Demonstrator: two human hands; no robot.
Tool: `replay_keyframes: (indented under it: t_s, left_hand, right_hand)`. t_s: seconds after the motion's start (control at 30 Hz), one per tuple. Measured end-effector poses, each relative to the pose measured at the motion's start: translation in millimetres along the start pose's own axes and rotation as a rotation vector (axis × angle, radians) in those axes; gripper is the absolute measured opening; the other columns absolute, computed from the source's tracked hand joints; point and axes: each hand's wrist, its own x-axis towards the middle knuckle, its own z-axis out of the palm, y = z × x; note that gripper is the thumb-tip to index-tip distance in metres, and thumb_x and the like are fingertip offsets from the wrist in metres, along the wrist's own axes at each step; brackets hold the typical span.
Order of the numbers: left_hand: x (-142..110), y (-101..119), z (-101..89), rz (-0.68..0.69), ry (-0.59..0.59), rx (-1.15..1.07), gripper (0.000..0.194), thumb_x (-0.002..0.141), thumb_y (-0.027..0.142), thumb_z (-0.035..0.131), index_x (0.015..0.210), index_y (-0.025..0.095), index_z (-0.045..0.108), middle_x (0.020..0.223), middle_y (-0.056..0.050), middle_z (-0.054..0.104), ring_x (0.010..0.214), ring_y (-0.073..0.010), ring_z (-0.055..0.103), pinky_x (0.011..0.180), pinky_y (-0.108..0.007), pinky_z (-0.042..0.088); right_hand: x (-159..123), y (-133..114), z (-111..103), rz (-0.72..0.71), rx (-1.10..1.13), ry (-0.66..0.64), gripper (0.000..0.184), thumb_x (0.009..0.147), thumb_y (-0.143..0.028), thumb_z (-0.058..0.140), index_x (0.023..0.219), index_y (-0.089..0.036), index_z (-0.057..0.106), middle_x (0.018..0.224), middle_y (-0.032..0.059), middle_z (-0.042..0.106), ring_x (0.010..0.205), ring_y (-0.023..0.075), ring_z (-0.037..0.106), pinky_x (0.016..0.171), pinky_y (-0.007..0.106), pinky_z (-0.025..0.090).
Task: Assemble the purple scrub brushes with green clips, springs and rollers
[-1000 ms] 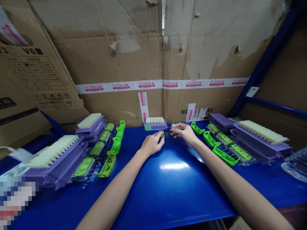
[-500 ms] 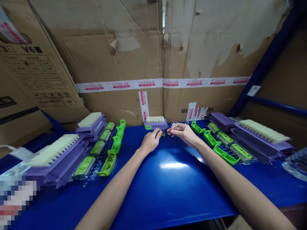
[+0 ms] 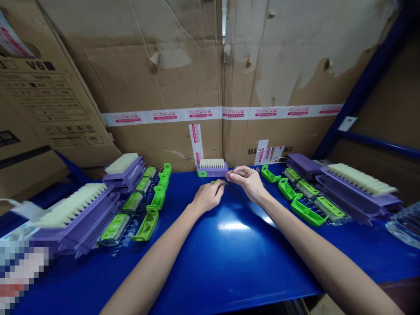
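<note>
Along the left of the blue tabletop (image 3: 239, 271), two cream bristle strips (image 3: 77, 203) sat on purple slotted housings (image 3: 93, 229); next to them ran four green-topped clear blocks (image 3: 114, 228), loose springs (image 3: 131, 231) and four green end brackets (image 3: 147, 225), all separate, so that side looked unassembled. Left hand (image 3: 207, 197): thumb and fingers pinched a small green-and-metal part (image 3: 223, 182), too blurred to identify, above the table near the middle. Just behind it, by the cardboard, stood a small purple brush unit (image 3: 215, 173), bristles on top, green piece on its left end; its right end showed no green, so judged part-built at most. Right hand (image 3: 252, 181): fingers curled round what looked like a clump of thin metal coils (image 3: 243, 172); couldn't tell whether the fingertips gripped a single one. Further right, three green brackets (image 3: 309, 213) and three clear blocks (image 3: 330, 208) lay loose, also unfitted; beyond them were a purple shell (image 3: 303, 166) and another bristle-topped purple housing (image 3: 351, 195).
</note>
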Motion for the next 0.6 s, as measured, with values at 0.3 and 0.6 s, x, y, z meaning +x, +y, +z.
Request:
replay_keyframes:
  t_s: [0.3,0.6]
  left_hand:
    - [-0.7,-2.6,10.7,0.079,0.203,-0.086,0.022,0.085,0.026,0.046,0.097,0.019,0.063,0.074,-0.003,0.067,0.065,-0.0158,0.063,0.063,-0.026,0.047]
    - [-1.1,-5.3,13.1,0.107,0.233,-0.125,0.023,0.085,0.038,0.052,0.084,0.017,0.061,0.059,-0.001,0.057,0.055,-0.0137,0.056,0.056,-0.025,0.043]
  right_hand:
    - [12.6,13.2,-16.0,-0.106,-0.403,0.040,0.029,0.057,-0.039,0.079,0.071,-0.019,0.063,0.072,0.0029,0.068,0.068,0.0177,0.062,0.069,0.032,0.051]
    - [12.3,9.0,-21.3,-0.065,-0.373,-0.007,0.028,0.058,-0.037,0.079,0.069,-0.018,0.062,0.069,0.0018,0.066,0.062,0.0139,0.059,0.062,0.029,0.048]
